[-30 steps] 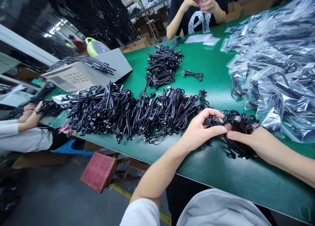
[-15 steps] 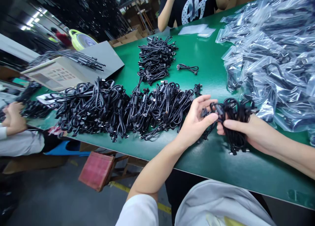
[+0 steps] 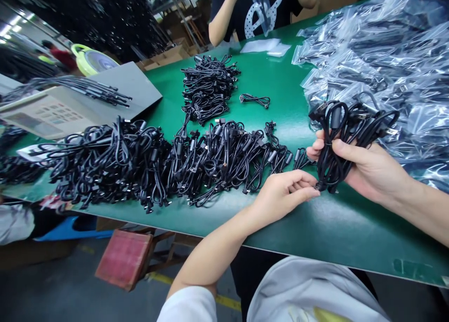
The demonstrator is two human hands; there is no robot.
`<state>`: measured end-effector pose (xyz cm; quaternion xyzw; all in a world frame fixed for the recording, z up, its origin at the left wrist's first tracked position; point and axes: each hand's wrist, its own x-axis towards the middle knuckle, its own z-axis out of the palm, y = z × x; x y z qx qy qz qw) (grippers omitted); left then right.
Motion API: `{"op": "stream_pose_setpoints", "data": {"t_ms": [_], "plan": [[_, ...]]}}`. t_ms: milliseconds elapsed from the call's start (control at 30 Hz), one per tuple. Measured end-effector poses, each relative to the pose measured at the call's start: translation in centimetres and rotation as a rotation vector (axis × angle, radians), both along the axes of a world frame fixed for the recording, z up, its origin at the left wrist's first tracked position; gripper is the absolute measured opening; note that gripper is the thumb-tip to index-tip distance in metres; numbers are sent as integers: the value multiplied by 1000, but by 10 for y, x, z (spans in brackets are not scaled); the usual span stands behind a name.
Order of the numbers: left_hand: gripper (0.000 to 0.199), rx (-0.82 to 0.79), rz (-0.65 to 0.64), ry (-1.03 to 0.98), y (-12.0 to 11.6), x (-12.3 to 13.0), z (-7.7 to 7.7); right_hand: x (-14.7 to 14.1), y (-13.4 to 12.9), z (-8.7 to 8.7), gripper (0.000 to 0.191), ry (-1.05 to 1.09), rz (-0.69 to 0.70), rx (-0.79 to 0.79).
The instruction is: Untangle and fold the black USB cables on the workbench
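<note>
A bunch of black cables (image 3: pixel 331 160), folded and tied, with metal plugs and cylindrical ferrite beads, is gripped by my right hand (image 3: pixel 372 167) above the table. My right thumb lies across the front and its fingertips show on the far side. My left hand (image 3: pixel 284 193) is just left of and below the bunch, thumb and fingers pinched at its lower end, where a connector tip seems to be. A long heap of similar tied cables (image 3: pixel 224 158) lies left of my hands, a few at its right end close by my left hand.
On the green table (image 3: pixel 280 85) are a stacked cable pile (image 3: pixel 210 85), one single tied cable (image 3: pixel 255 100) and flat clear bags (image 3: pixel 261 45). Bagged cables (image 3: pixel 386 74) heap at right. A grey machine (image 3: pixel 80 97) stands left. Across the table a person (image 3: pixel 259 13) holds a bag.
My right hand has raised the cable bunch and turned it, plugs now pointing right. My left hand has moved down to the bunch's lower end. The view has shifted slightly right.
</note>
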<state>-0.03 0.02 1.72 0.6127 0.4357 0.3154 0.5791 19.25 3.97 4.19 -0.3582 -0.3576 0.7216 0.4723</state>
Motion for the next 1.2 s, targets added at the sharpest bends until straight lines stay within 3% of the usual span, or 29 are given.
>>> {"op": "stream_pose_setpoints", "data": {"t_ms": [133, 333, 433, 533, 633, 733, 900, 1000, 1100, 1200], "plan": [[20, 160, 2, 83, -1, -1, 1, -1, 1, -4, 14, 32, 9, -5], [20, 120, -19, 58, 0, -2, 3, -2, 2, -4, 16, 26, -8, -60], [47, 52, 15, -58, 4, -4, 4, -2, 3, -5, 23, -28, -21, -94], [72, 15, 92, -239, 8, -6, 1, -3, 2, -12, 28, -153, -18, -1], [61, 2, 107, -348, 10, -5, -4, -4, -4, -22, 30, -402, 38, 177], [47, -50, 111, -360, 10, -2, -8, -6, -11, -29, 38, -553, 154, 240], [42, -113, 264, -615, 13, -1, -1, -10, -16, -32, 46, -432, 231, 65], [41, -84, 322, -690, 15, -3, 4, -14, -18, -28, 43, -271, 374, -47], [40, -136, 284, -697, 15, -3, 4, -17, -21, -24, 37, -266, 418, -19], [40, -200, 267, -731, 14, 0, 0, -17, -21, -25, 31, -421, 320, 84]]}}
